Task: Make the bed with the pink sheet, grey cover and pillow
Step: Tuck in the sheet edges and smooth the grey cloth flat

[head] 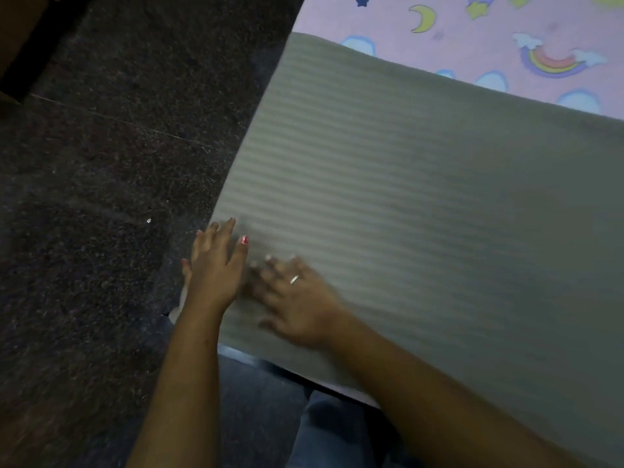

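Fingers straight, the left hand [216, 270] presses the striped grey fabric cover [405, 197] at its left edge, the blurred right hand [299, 300] flat just beside it.

striped grey cover [422, 204] spread flat, overlapping pink sheet [506, 38]

The grey cover [405, 197] is matt cloth, woven in fine raised ribs that run as pale and darker stripes across the bed. Beyond its far edge, the pink sheet [472, 45] is smooth, matt cloth with printed moons, clouds and rainbows. The floor [101, 163] looks like dark speckled stone with a dull sheen and a thin joint line. A bright metal ring [294, 279] shines on the right hand [297, 305]; the thumbnail [243, 240] of the left hand [216, 265] wears glossy red polish.
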`<state>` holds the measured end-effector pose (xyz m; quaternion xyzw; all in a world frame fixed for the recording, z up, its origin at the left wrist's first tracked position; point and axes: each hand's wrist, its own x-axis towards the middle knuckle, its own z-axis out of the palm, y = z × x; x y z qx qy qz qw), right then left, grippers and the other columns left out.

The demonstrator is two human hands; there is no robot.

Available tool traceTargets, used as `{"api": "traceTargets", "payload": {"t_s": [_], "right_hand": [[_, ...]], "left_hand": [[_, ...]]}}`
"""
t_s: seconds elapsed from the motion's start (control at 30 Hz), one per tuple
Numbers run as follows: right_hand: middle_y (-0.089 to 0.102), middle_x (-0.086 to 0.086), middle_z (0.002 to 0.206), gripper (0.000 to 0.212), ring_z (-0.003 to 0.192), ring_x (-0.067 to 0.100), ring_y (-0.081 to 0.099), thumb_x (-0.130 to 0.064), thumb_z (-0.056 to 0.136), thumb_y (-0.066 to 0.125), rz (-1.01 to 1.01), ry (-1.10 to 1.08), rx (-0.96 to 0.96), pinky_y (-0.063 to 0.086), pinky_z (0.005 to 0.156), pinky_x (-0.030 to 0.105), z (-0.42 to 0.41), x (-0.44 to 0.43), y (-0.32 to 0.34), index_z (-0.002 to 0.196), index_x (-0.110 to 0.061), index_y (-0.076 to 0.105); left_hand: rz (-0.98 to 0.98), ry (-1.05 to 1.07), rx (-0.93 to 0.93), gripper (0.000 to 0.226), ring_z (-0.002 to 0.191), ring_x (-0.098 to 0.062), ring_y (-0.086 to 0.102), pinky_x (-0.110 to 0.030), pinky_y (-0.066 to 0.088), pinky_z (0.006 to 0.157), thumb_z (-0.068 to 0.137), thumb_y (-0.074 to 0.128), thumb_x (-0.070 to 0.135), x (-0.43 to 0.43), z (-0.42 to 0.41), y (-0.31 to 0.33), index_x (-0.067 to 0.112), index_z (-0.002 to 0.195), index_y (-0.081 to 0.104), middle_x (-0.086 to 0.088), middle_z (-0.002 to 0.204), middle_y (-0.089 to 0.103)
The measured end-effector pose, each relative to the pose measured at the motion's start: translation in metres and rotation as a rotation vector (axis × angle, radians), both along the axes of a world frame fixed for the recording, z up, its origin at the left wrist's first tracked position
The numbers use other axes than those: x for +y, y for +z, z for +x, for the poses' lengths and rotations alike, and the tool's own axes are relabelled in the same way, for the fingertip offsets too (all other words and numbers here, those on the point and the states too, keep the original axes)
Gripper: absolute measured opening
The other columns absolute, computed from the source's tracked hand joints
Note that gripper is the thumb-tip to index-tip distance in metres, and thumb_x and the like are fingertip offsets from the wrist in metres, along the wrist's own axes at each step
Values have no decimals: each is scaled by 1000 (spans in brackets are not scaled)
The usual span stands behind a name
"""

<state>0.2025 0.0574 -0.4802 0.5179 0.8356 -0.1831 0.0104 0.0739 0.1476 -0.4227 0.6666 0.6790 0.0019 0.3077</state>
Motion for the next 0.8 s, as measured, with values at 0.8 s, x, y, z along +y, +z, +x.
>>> {"api": "traceTargets", "payload": {"t_s": [0.8], "right_hand": [[53, 2, 138, 50, 131, 26, 43, -52, 92, 43, 260, 0, 34, 32, 109, 45, 177, -311, 10, 133, -25, 53]], "left_hand": [[102, -653, 99, 76, 147, -21, 0, -52, 5, 114, 80, -3, 61, -306, 139, -31, 37, 149, 16, 3, 160, 7]]}}
